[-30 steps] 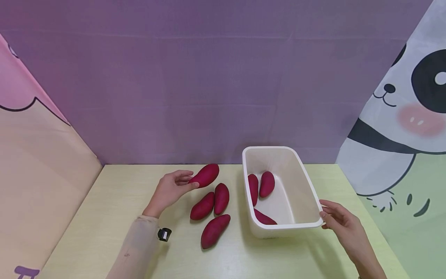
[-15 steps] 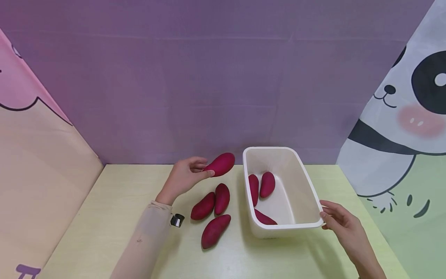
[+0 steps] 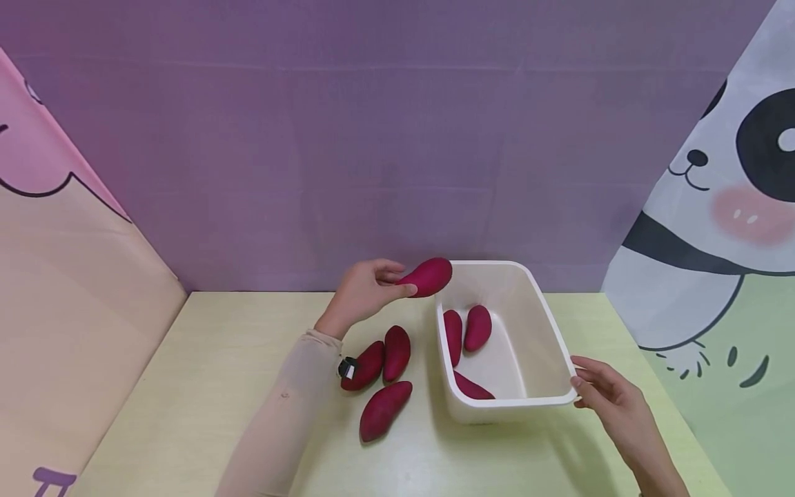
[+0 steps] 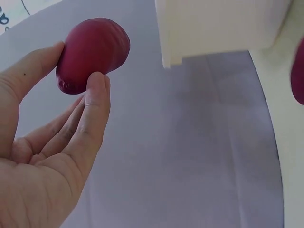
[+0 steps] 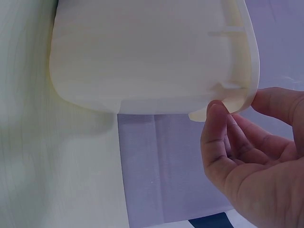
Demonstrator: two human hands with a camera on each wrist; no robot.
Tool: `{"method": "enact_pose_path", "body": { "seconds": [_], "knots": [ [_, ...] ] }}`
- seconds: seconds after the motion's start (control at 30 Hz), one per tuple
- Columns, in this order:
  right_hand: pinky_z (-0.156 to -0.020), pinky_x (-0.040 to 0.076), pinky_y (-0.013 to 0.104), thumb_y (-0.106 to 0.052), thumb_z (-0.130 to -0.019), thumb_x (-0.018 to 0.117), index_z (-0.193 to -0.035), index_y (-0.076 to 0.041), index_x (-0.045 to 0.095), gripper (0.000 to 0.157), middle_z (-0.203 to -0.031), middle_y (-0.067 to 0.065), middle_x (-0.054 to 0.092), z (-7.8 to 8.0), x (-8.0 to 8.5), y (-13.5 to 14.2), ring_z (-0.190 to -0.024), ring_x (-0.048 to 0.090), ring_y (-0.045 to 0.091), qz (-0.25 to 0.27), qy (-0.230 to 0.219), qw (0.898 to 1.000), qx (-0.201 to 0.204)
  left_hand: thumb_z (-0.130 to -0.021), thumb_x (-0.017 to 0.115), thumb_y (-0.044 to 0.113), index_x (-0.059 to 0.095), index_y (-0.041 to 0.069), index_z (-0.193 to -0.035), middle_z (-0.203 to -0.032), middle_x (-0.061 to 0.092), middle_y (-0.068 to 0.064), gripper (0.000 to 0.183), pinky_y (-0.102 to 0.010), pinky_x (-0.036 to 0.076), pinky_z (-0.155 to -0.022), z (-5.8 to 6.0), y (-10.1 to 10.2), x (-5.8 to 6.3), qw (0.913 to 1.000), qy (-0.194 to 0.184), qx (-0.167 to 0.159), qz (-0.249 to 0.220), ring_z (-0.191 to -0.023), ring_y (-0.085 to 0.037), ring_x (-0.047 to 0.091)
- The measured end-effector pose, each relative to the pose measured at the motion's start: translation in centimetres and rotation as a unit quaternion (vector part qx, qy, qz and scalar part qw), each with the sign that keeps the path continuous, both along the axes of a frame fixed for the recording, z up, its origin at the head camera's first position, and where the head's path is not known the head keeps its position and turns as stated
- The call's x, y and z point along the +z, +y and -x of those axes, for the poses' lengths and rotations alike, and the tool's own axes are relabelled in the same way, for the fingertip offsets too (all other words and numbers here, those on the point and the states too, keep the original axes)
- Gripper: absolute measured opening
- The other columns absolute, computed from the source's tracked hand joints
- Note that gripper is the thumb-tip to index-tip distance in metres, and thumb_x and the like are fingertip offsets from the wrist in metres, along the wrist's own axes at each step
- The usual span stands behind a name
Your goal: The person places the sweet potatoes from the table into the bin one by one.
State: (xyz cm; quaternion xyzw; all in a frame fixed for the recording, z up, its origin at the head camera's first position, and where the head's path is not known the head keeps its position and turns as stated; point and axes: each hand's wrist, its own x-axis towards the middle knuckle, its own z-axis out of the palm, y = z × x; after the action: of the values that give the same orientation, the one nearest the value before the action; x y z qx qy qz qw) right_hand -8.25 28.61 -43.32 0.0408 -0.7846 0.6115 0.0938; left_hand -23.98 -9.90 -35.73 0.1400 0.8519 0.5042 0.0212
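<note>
A dark red sweet potato (image 3: pixel 430 277) is pinched at one end between the thumb and fingers of my left hand (image 3: pixel 365 293), raised beside the bin's back left corner. The left wrist view shows the same sweet potato (image 4: pixel 95 52) at the fingertips. My right hand (image 3: pixel 611 407) grips the front right corner of the white plastic bin (image 3: pixel 540 331); in the right wrist view thumb and fingers pinch its rim (image 5: pixel 254 71). Inside the bin lie three sweet potatoes (image 3: pixel 477 328), one partly hidden by the front wall.
Three more sweet potatoes (image 3: pixel 385 412) lie on the pale wooden table (image 3: pixel 186 400) left of the bin, one partly covered by the small black device (image 3: pixel 348 368) at my left wrist. A purple cloth backdrop (image 3: pixel 310 152) rises behind the table's back edge.
My left hand has carried the sweet potato up and to the right, from above the loose sweet potatoes to the bin's rim. The right hand and the bin have stayed in place.
</note>
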Motion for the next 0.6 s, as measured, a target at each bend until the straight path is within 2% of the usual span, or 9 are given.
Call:
{"method": "enact_pose_path", "body": {
  "seconds": [0.17, 0.4, 0.6],
  "knots": [
    [-0.068, 0.056, 0.024, -0.001, -0.098, 0.062, -0.131, 0.009, 0.056, 0.035, -0.107, 0.000, 0.072, 0.0, 0.0, 0.1, -0.085, 0.069, 0.012, -0.002, 0.001, 1.000, 0.000, -0.082, 0.083, 0.035, 0.070, 0.011, -0.123, -0.110, 0.072, 0.001, 0.049, -0.037, 0.054, -0.086, 0.8, 2.5, 1.0, 0.9999, 0.000, -0.013, 0.003, -0.101, -0.015, 0.067],
    [-0.068, 0.056, 0.024, 0.000, -0.098, 0.062, -0.130, 0.011, 0.056, 0.034, -0.107, -0.001, 0.072, -0.1, 0.1, 0.0, -0.084, 0.069, 0.010, -0.003, 0.006, 1.000, -0.001, -0.083, 0.083, 0.031, 0.069, 0.007, -0.124, -0.105, 0.072, 0.000, 0.049, -0.031, 0.056, -0.078, 1.7, 6.3, 2.0, 0.9993, 0.001, -0.037, 0.000, -0.095, -0.015, 0.068],
    [-0.068, 0.056, 0.024, 0.001, -0.098, 0.061, -0.130, 0.011, 0.055, 0.034, -0.107, 0.000, 0.072, -0.1, 0.0, 0.0, -0.083, 0.069, 0.011, 0.007, 0.011, 1.000, 0.002, -0.083, 0.082, 0.033, 0.071, 0.008, -0.121, -0.101, 0.073, 0.000, 0.047, -0.029, 0.054, -0.079, 2.3, 9.1, 2.4, 0.9994, -0.001, -0.035, 0.009, -0.092, -0.014, 0.067]
  ]
}}
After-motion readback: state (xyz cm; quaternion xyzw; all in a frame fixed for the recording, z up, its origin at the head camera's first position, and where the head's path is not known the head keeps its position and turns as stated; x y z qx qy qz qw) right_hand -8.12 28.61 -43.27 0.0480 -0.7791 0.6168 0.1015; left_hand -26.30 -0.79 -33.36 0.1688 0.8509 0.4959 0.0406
